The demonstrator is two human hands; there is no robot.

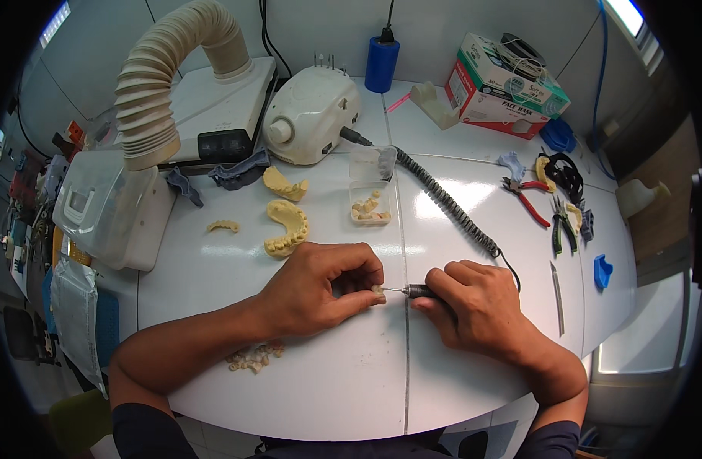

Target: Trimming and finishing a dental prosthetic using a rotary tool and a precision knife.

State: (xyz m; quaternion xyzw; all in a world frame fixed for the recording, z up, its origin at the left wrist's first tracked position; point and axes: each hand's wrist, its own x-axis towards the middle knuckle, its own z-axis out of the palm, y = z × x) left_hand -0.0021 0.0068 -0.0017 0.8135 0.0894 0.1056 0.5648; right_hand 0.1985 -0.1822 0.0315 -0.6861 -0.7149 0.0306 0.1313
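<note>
Between the fingertips of my left hand (316, 287) is a small pale piece (378, 291), resembling a dental crown, partly hidden. My right hand (473, 310) grips a dark rotary handpiece (418, 291), its thin metal bit (394, 290) pointing left at that piece, touching or very close. The coiled cord (450, 206) runs from near the white control unit (309, 122). Above my left hand lie yellow dental casts (282, 237), a small curved piece (222, 226) and an open clear box (370, 218) of small pieces. A pile of pale bits (253, 359) sits beside my left forearm.
A white hose (148, 107) arches over a flat machine (194, 103) and plastic case (106, 214). Stacked cartons (496, 107) and a blue cylinder (382, 65) stand behind. Pliers (531, 210), a metal tool (558, 298) and blue holder (602, 271) lie on the white worktop (351, 390) rightward.
</note>
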